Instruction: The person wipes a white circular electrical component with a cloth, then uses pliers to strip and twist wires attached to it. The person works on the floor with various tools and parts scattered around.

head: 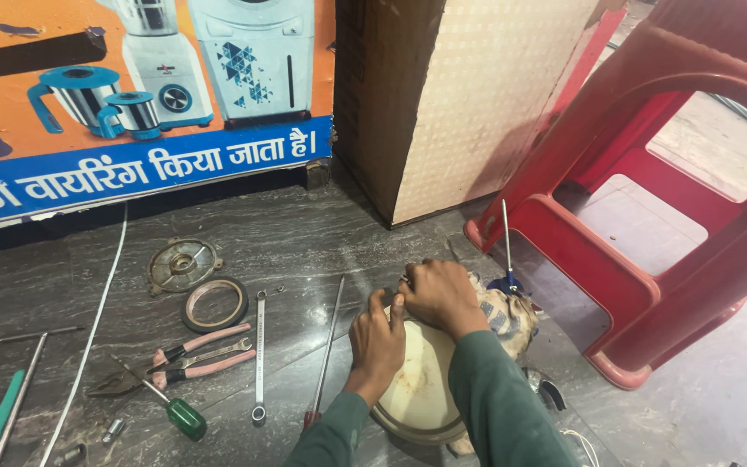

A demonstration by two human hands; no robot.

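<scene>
Both my hands press on the far edge of a round cream-coloured metal disc (421, 393) lying on the dark stone floor. My left hand (377, 339) is closed in a fist on the disc's rim. My right hand (439, 294) is closed too, beside and touching the left, over the disc's top edge and a patterned rag (509, 316). What the fingers grip is hidden under them. Green sleeves cover both forearms.
To the left lie a long thin rod (328, 350), a spanner (258, 355), pink-handled pliers (179, 361), a green-handled screwdriver (175, 411), a tape ring (214, 303), a round metal cover (183, 265) and a white wire (97, 320). A red plastic stool (650, 216) stands right, a cardboard box (451, 95) behind.
</scene>
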